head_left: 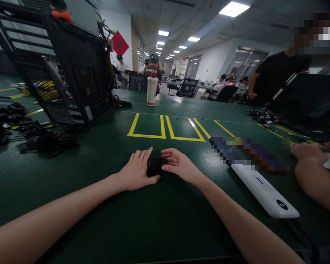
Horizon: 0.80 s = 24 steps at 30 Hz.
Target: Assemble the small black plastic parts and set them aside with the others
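A small black object (pixel 154 165) rests on the dark green table (pixel 159 220) between my two hands. My left hand (pixel 139 169) is wrapped round its left side, with the thumb below and the fingers above. From the right, my right hand (pixel 174 164) touches the object's right edge with bent fingers and thumb. What exactly the black object is cannot be made out. Just beyond the hands, yellow tape outlines (pixel 146 136) mark the table.
A black computer case (pixel 79 77) stands at the left, near black parts (pixel 46 141). A white bottle (pixel 151 91) stands farther back. At the right lie a white device (pixel 264 190) with a cable and another person's hands (pixel 309 152). A person (pixel 277 69) stands beyond.
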{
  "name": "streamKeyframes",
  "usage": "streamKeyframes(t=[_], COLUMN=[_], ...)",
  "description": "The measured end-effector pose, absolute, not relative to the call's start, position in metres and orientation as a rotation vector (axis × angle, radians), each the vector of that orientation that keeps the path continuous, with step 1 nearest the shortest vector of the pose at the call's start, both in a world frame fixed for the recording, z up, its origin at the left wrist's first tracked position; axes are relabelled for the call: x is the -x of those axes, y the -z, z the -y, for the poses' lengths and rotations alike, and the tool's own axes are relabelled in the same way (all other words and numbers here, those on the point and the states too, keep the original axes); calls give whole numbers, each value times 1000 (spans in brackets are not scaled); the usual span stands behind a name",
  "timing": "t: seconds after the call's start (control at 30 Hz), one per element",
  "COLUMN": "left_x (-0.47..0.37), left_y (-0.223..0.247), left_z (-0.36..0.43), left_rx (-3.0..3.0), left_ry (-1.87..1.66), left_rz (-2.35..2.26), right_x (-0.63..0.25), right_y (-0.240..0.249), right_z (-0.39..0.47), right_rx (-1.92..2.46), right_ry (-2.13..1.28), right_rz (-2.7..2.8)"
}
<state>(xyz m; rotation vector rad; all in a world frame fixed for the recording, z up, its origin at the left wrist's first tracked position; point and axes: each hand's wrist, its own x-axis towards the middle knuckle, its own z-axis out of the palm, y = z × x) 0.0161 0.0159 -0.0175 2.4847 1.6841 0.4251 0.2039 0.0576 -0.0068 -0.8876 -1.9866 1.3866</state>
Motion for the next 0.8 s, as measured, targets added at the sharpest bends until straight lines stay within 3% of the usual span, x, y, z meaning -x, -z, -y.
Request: streamKeyframes(t=[0.17, 0.5, 0.8], left_x=[-17, -16, -16], left_y=[16, 16, 18], left_z=[-16, -15, -16], left_rx=[-2500, -2494, -2502], left_ry=[-425, -412, -414], left_rz=[-1690, -1680, -1685], right_x=[-203, -205, -204], right_y=[4, 4, -1], right_z=[-53, -58, -49], right_rx=[867, 979, 911], right_ry=[-1162, -1511, -1286], right_rz=[2086, 1977, 2074])
